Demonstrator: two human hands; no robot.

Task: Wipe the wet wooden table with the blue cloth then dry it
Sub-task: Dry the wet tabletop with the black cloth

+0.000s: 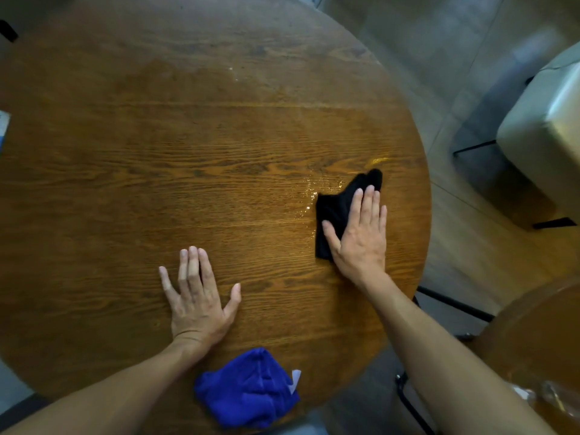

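A round wooden table (pixel 157 152) fills the view. A crumpled blue cloth (pixel 248 387) lies untouched at its near edge, between my forearms. My right hand (pixel 361 237) presses flat, fingers together, on a black cloth (pixel 335 208) near the table's right edge. Shiny wet drops (pixel 309 196) glisten just left of the black cloth, and a small wet streak (pixel 379 160) sits beyond it. My left hand (pixel 197 296) rests palm down on bare wood near the front, fingers spread, holding nothing.
A pale upholstered chair (pixel 546 136) with black legs stands to the right of the table. Part of a second wooden table (pixel 539 334) shows at the lower right, with clear plastic on it. The floor is grey.
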